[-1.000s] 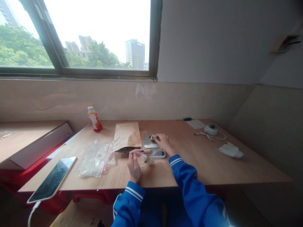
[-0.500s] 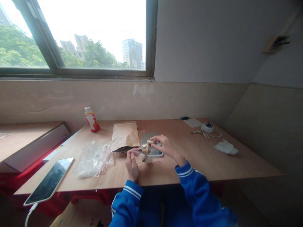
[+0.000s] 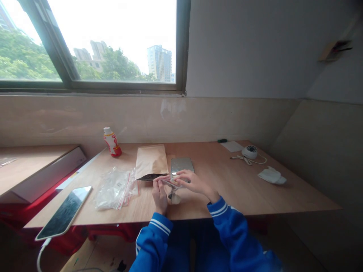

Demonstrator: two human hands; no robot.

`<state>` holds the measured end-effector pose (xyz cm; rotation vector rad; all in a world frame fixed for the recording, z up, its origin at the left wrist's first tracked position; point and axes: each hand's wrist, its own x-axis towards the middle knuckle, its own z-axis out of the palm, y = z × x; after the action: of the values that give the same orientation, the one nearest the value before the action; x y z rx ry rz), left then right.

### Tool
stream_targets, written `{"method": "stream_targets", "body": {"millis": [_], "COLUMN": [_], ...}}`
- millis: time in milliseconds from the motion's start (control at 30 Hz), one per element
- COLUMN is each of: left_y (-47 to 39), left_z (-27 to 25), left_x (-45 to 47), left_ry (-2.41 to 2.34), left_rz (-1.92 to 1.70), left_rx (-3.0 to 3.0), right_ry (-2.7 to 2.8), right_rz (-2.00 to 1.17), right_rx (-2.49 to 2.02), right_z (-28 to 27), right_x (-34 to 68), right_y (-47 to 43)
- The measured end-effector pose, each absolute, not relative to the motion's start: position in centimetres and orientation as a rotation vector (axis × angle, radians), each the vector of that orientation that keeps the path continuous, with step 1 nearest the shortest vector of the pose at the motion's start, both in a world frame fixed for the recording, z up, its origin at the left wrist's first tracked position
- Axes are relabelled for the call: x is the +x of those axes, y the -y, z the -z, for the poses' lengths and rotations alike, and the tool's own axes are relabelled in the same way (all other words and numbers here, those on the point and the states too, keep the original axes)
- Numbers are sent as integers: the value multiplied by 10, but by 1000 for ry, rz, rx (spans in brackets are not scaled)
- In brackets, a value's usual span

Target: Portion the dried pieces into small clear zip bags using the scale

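Observation:
My left hand pinches the mouth of a small clear zip bag with a reddish strip along its edge. Pale and dark pieces, perhaps dried mushroom, hang in its lower part above the table. At the bag's mouth, my right hand has its thumb and fingers closed around a pale tan piece, mostly hidden by the fingers and plastic. Just behind both hands lies a flat scale with a shiny silver plate; its near side is covered by the right hand.
An open kraft pouch lies behind my left hand. Clear zip bags, a phone on a cable and a red-and-white bottle are at left. To the right are a white round device, crumpled tissue, paper and a green-handled tool.
My right hand has come down and left with the tan piece, from above the bag to its mouth. Pieces now sit lower in the bag. The view has shifted slightly.

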<state>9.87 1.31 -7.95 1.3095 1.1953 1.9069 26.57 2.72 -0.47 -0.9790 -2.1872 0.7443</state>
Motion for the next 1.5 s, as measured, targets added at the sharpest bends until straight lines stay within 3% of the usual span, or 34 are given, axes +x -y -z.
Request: {"method": "stream_targets", "body": {"millis": [500,833,1233,1500], "left_y": [-17,-12,-13,-12], "left_z": [85,76,76,77], "left_x": [100,101,103,102], "left_ry": [-1090,-1196,-1106,-1044], "left_rz": [-2021,-1801,-1781,-1716], "left_rx": [1216,1344,1285,1292], "right_ry": [2009,2033,2031,2075], "right_rz": [-970,-724,-784,-769], "right_rx": [-934,-1004,-1143,-1009], "right_z": [12,-9,-2,-10], "right_x": [269,282,292,286], "right_y": [-19,-14,-13,-8]}}
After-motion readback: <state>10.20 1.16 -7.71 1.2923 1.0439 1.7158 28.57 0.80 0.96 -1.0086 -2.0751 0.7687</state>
